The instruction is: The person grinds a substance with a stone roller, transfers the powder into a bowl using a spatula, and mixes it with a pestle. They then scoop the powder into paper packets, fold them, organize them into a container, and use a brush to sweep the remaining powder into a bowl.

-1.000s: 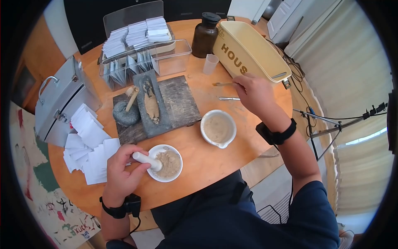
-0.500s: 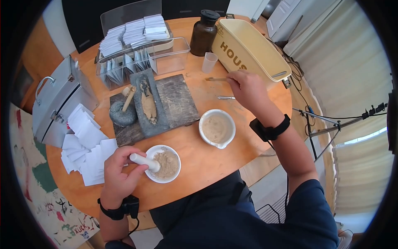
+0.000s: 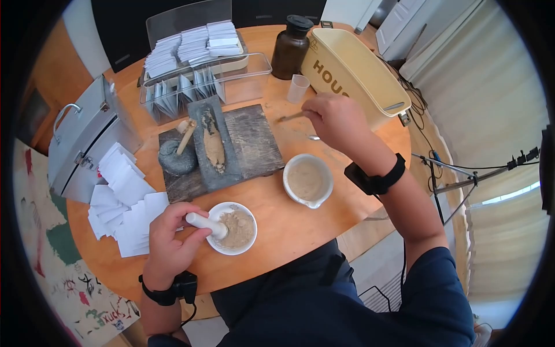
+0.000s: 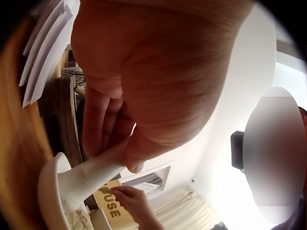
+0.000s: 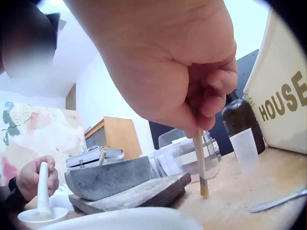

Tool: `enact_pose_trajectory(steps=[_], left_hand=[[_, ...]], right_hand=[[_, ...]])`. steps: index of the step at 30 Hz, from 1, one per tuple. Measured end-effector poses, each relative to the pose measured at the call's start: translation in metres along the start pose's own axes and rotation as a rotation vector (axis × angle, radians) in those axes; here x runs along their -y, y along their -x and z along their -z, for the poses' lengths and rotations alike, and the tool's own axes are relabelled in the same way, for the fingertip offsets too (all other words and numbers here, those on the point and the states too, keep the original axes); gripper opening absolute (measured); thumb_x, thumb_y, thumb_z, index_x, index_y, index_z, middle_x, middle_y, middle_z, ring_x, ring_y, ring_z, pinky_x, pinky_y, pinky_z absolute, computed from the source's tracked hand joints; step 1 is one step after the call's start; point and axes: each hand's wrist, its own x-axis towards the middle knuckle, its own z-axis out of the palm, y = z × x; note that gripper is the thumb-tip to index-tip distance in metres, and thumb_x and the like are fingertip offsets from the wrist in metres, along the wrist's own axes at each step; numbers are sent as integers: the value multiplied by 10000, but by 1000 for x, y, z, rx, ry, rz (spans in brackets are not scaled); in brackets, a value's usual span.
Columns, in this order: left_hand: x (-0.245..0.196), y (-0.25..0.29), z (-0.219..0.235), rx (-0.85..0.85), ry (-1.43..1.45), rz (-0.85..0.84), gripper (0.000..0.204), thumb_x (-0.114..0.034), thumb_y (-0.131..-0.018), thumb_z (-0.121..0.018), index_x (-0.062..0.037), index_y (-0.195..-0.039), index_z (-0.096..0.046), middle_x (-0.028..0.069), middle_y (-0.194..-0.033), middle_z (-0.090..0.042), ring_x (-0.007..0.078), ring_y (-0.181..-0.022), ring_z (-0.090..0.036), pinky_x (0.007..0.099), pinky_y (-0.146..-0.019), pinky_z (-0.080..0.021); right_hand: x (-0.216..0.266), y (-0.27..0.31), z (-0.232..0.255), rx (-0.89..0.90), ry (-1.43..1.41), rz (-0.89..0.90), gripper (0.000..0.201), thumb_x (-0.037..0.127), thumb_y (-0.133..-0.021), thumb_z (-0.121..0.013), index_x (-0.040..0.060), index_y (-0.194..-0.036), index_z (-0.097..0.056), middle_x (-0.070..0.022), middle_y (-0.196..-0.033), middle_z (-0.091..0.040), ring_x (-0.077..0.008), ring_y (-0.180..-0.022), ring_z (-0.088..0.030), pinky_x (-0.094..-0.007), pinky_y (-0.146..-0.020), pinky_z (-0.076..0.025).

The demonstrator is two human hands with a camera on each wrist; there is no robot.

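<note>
My left hand grips a white pestle, which leans in a small white mortar of beige powder. In the left wrist view the thumb and fingers close round the pestle's upper end. Out over the table, my right hand pinches a small brush by its wooden handle. The yellowish bristles point down at the powder-dusted tabletop, right at its surface in the right wrist view. Nearer me stands a larger white spouted mortar, also holding beige powder.
A dark board carries a stone trough with brown powder and a round stone mortar. Behind the brush are a plastic cup, brown jar and cream bin. A metal utensil, paper packets and metal case lie around.
My right hand has moved left with the brush, its tip now closer to the dark board. The left hand stays on the pestle in the small mortar.
</note>
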Motion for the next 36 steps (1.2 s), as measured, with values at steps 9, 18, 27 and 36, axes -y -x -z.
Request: enact_pose_trajectory(steps=[9,18,27,36], left_hand=[[1,1,-1,-9,-6,4,353,37,-780,-758,3,-1084,-581,120,-989,-684,199,-909,-702,300,-791,-579],[1,1,-2,1,-12,6,352,30,-784,-758,3,-1085,-577,114,-989,-682,194,-902,-704,298,-789,-580],[0,-1,-2,-3,-11,-5,344,33,-779,-759,1,-1074,-584,114,-984,-679,193,-897,-700,297,-787,-583],[-3,-2,-2,14,-55,-38,348,40,-769,-764,1,-1067,-590,118,-985,-675,204,-904,-704,297,-794,-583]], right_hand=[[-10,-17,-11,-37,121,-70,125,122,-878,-615,70,-927,-717,-110,-843,-669,-325,-773,-659,-427,-694,-536],[-10,-15,-2,-51,130,8,149,79,-861,-584,71,-918,-721,-117,-833,-655,-334,-757,-650,-434,-678,-531],[-22,11,2,-133,55,30,134,78,-830,-559,62,-861,-689,-128,-808,-652,-341,-733,-655,-431,-647,-537],[-34,112,38,-212,-35,-224,84,51,-849,-649,30,-914,-698,-157,-802,-680,-336,-699,-653,-402,-623,-521]])
